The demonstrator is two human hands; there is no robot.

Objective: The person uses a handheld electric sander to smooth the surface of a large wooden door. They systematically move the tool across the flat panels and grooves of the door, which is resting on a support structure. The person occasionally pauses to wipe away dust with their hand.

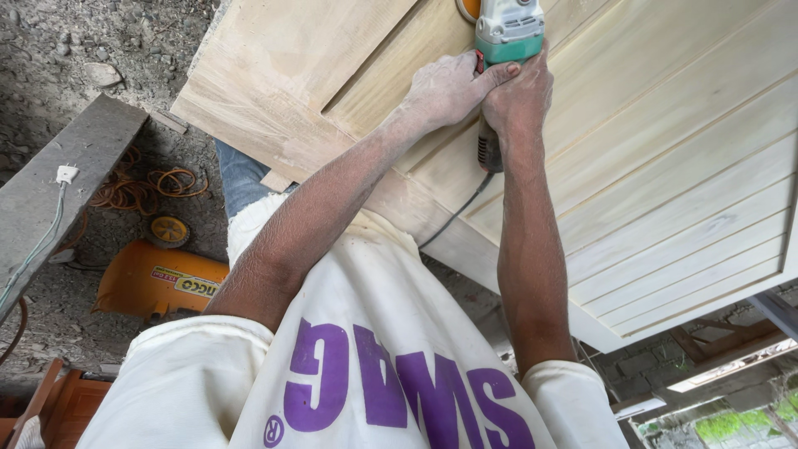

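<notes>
While both my hands clamp one green-and-white power sander (507, 33), it rests on one pale wooden door panel (665, 166).
Left hand (449, 87) and right hand (519, 100) closed tight around its body; one cord (457, 212) trails down.

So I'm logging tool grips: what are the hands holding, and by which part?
Both hands grip a green-and-white sander by its body and rear handle: left hand, right hand, on the wooden door.
</notes>
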